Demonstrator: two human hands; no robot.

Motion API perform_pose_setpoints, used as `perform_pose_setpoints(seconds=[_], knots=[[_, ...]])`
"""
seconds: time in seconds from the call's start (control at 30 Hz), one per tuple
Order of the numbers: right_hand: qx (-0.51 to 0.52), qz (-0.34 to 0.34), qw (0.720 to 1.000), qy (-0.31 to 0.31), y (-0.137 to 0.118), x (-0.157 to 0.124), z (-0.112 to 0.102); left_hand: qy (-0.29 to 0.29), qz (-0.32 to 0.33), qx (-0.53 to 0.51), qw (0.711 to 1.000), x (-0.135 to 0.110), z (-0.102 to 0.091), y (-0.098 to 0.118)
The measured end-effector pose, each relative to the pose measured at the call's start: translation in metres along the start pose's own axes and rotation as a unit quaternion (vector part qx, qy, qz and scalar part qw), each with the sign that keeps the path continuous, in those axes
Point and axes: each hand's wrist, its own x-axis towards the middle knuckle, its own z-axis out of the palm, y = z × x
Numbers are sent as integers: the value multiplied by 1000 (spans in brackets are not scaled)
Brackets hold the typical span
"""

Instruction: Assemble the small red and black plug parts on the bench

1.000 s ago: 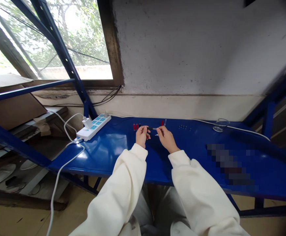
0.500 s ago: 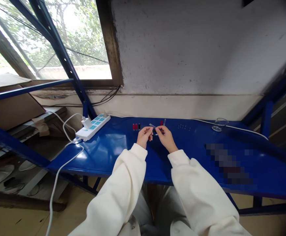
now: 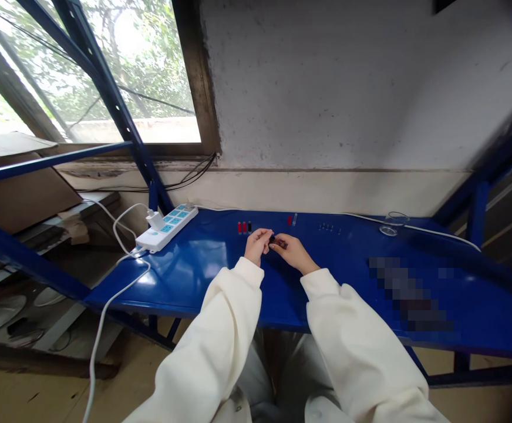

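My left hand and my right hand meet over the middle of the blue metal bench. Both are closed in a pinch on a small dark part held between their fingertips. Just behind my left hand stand red and black small pieces in a short row. Behind my right hand are a red piece and a clear one. Further right lies a row of tiny dark parts.
A white power strip with a white cable lies at the bench's left rear. A clear glass dish sits at the right rear, with a thin white wire beside it. A window and blue frame bars stand at left.
The thin clear rod seen between my hands earlier is no longer in sight. My hands have come closer together and now pinch a small dark part.
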Motion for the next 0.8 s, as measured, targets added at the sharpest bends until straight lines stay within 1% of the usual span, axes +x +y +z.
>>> perform_pose_setpoints(seconds=[0.1,0.2,0.37,0.43,0.5,0.6,0.67,0.8], knots=[[-1,6,1000,-19,-3,-1,-1,-1,2,5,1000,0,0,0],[-18,2,1000,-25,-5,-1,-1,1,3,7,1000,-1,1,0],[-103,0,995,-17,2,1,-3,-3,15,13,1000,-2,1,0],[-137,26,990,2,11,3,-8,2,20,31,999,-2,1,0],[-166,79,982,40,22,7,-16,8,23,59,998,-3,1,-1],[-198,163,962,92,38,15,-30,17,25,109,994,-4,2,-3],[-210,202,952,97,47,21,-37,21,28,134,990,-4,3,-3],[-213,229,946,80,58,34,-39,22,23,153,988,-7,6,1]])
